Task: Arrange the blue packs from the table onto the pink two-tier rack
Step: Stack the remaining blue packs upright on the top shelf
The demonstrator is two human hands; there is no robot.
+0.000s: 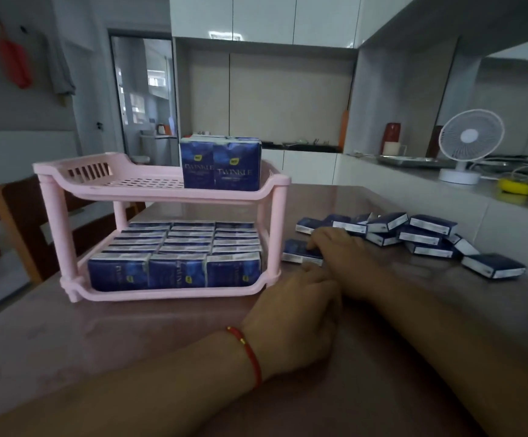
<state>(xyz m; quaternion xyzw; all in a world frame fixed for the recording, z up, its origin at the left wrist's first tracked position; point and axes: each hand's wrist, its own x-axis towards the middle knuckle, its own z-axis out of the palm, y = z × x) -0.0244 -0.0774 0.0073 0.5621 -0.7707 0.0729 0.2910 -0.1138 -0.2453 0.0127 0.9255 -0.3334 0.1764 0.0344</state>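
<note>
Beside the rack: right hand is closing its curled fingers on a pack.
Left hand is resting, fingers hidden; next, lifting to the upper tier.

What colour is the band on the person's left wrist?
Red, with a small gold bead; the wrist band shows clearly in the head view.

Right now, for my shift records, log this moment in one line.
lower tier: full | upper tier: two packs showing | right hand: on table pack | left hand: idle | loose pile: remains
</note>
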